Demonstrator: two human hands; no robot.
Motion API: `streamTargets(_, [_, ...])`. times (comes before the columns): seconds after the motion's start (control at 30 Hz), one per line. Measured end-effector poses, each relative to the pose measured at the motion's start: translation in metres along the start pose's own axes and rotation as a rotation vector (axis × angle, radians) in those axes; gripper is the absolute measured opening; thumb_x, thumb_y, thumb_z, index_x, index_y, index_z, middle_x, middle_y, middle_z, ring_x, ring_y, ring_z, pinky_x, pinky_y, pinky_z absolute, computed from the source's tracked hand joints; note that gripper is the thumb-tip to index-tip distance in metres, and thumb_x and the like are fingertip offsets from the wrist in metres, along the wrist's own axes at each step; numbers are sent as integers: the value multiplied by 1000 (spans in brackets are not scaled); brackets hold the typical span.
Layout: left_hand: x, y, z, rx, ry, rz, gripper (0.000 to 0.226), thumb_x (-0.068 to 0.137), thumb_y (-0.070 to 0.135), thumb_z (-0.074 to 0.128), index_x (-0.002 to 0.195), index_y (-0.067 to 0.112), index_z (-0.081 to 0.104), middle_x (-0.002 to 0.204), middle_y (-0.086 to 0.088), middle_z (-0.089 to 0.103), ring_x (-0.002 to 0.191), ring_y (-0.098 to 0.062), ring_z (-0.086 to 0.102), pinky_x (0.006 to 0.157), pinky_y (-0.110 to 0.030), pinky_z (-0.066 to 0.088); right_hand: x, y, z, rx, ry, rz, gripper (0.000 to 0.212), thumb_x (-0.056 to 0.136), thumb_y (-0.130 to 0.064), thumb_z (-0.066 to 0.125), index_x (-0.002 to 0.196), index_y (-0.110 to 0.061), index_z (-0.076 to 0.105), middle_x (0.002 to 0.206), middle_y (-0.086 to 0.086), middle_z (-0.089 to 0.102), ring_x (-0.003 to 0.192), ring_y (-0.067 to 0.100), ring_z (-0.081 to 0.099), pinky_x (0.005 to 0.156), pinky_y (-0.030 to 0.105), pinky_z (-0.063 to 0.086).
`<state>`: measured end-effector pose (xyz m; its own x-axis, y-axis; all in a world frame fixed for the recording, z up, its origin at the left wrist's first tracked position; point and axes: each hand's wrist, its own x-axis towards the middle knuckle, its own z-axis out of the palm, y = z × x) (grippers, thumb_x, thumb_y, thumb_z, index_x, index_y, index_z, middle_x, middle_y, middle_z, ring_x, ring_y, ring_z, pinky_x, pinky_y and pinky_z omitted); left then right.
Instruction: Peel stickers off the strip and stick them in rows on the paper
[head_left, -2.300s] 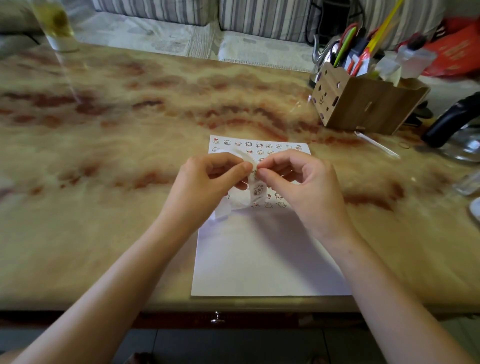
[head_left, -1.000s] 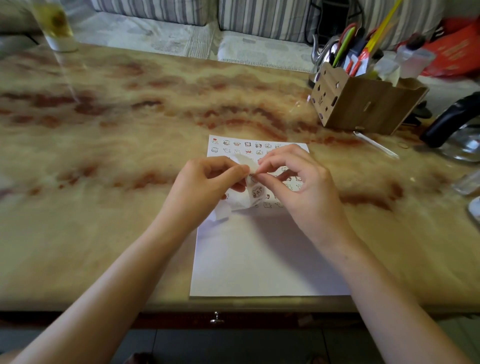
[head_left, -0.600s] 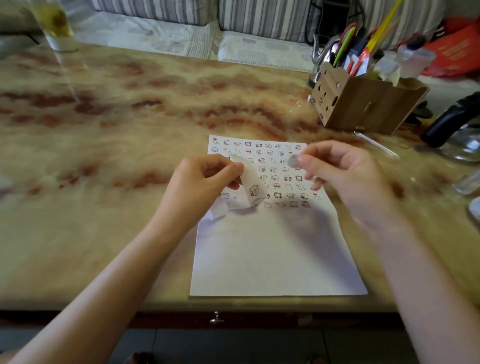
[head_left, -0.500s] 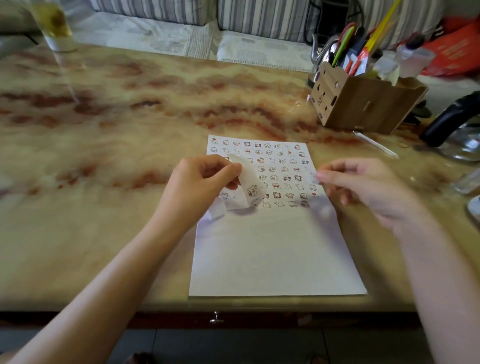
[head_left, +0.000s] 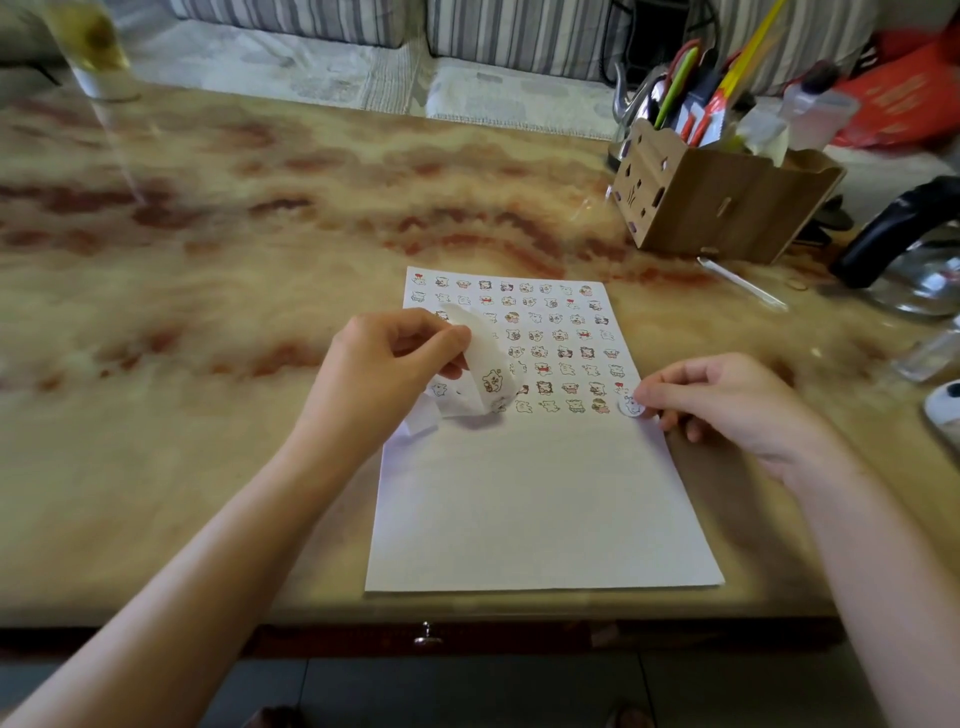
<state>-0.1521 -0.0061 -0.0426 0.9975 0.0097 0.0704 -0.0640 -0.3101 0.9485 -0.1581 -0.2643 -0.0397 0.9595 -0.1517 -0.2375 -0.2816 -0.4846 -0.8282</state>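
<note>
- Your right hand (head_left: 727, 402) has moved from the strip down to the paper (head_left: 535, 509); its grip now presses a round sticker (head_left: 630, 406) at the right end of the lowest row.
- Your left hand (head_left: 387, 371) still pinches the curled strip (head_left: 485, 376) above the paper's left side.
- The small drawings on the stickers are too blurred to read.

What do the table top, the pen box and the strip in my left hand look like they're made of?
Table top: looks like polished marble or onyx, cream with red-brown veins and a glossy sheen; could be imitation.
Pen box: thin brown wood or fibreboard, matte, with cut-out holes and slotted joints.
Strip: translucent, waxy-looking backing paper that curls freely in the left hand.
</note>
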Motion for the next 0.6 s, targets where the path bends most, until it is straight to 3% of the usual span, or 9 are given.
streamTargets(0.6, [0, 1, 0, 12, 3, -1, 18, 89, 23, 61, 77, 17, 73, 71, 7, 73, 61, 7, 62, 60, -6, 44, 3, 3, 7, -59, 59, -8, 6, 78, -5, 72, 73, -8, 70, 61, -2, 68, 43, -3, 54, 41, 10, 38])
